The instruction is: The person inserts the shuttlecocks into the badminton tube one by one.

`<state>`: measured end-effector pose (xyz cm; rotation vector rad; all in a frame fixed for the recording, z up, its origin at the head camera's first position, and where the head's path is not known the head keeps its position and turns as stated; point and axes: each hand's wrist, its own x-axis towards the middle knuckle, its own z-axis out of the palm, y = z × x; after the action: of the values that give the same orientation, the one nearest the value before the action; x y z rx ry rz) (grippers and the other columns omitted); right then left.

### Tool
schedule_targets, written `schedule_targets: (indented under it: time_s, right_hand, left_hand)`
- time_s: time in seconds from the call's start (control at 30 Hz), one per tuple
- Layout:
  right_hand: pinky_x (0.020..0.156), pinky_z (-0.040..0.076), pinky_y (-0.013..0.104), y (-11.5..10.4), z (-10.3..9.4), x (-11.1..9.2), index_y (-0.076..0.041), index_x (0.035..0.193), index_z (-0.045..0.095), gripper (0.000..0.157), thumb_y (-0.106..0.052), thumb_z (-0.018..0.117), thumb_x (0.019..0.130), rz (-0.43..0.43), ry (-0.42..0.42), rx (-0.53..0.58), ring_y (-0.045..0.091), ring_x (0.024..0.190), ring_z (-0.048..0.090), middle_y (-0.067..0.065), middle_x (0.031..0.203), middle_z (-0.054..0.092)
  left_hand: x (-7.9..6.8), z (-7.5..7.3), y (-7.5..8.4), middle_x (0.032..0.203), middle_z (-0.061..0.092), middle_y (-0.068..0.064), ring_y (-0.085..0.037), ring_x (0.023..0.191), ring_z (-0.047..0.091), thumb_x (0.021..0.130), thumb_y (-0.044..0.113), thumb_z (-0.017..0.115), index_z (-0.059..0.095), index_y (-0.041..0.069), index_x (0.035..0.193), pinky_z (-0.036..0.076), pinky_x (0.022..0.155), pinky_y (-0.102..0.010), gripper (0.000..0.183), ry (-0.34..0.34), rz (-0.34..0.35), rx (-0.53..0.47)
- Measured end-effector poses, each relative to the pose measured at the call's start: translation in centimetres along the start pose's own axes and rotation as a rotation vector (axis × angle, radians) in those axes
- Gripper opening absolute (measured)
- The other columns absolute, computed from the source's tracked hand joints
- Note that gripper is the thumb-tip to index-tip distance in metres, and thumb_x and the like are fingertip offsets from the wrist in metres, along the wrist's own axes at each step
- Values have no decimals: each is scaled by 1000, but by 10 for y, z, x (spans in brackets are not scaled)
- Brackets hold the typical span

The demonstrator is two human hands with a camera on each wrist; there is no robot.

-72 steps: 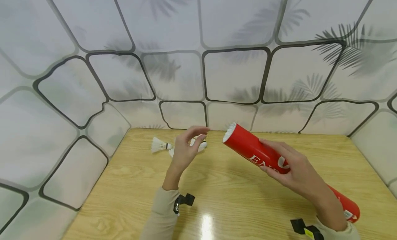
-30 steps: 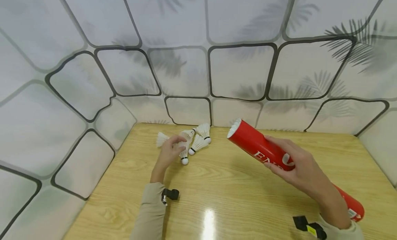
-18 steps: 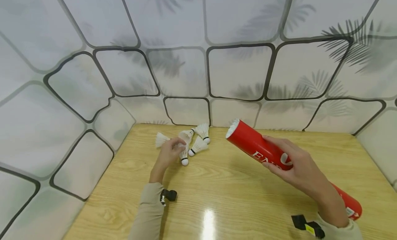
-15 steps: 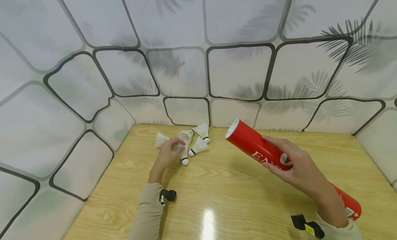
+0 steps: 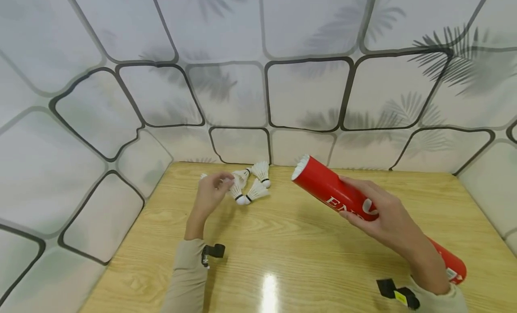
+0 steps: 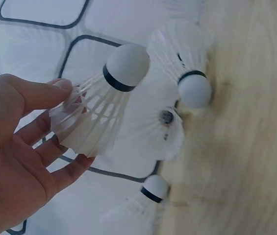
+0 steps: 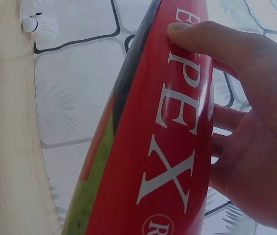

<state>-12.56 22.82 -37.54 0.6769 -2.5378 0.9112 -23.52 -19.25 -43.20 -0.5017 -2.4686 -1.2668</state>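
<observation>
My left hand (image 5: 208,194) pinches a white shuttlecock (image 6: 96,115) by its feather skirt, thumb on one side and fingers on the other. Its cork, ringed with a dark band, points away from the palm. Several other shuttlecocks (image 5: 260,171) lie close by at the back of the table, one of them partly hidden behind the left hand. On the right, my right hand (image 5: 383,214) grips a red shuttlecock tube (image 5: 323,185), held tilted above the table. White feather tips (image 5: 300,167) show at the tube's raised open end, which faces up and left.
A second red tube (image 5: 452,261) lies on the wooden table (image 5: 307,263) at the right, partly hidden by the right forearm. A patterned cloth wall (image 5: 307,97) rises behind the table and along its sides.
My left hand first moved left and down to the shuttlecocks. It has since drawn slightly left and up with one pinched in its fingers. The right hand keeps the tube nearly still.
</observation>
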Motion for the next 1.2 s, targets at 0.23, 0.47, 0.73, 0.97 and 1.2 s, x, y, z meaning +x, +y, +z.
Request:
schedule_targets:
  time_s: [0.23,0.47,0.73,0.97,1.2]
  right_hand:
    - [65,61,33,0,-1,0,-24,150,52,82,-9,89,79,-9,15,13,24,109,60,6,135,62]
    - [62,57,24,-1,1,2,-24,150,52,82,-8,89,78,-6,14,24,21,105,59,5,135,61]
    - [59,57,26,2,-3,-2,-25,151,51,88,-7,92,75,-1,36,-12,18,100,57,3,134,62]
    - [57,55,26,1,-9,-4,-26,152,50,90,-8,93,75,-3,72,-20,13,95,55,0,133,62]
    - [56,55,25,1,-14,-5,-25,151,50,90,-5,92,74,0,91,-25,14,92,55,0,132,62]
  left_hand:
    - [11,2,18,103,75,-9,-22,80,70,98,8,71,75,5,106,55,72,-27,10,83,64,-106]
    - [20,2,43,96,73,-14,-31,80,69,96,2,71,74,1,105,54,78,-28,10,171,141,-217]
    - [29,-1,87,98,72,-27,-42,82,70,93,-10,68,69,-13,102,56,83,-28,10,240,183,-268]
    - [28,0,90,100,69,-30,-22,84,69,90,-17,67,67,-17,102,56,79,-24,12,335,205,-376]
    - [29,0,80,102,69,-26,-10,85,68,91,-13,68,68,-13,104,55,79,-22,13,404,229,-443]
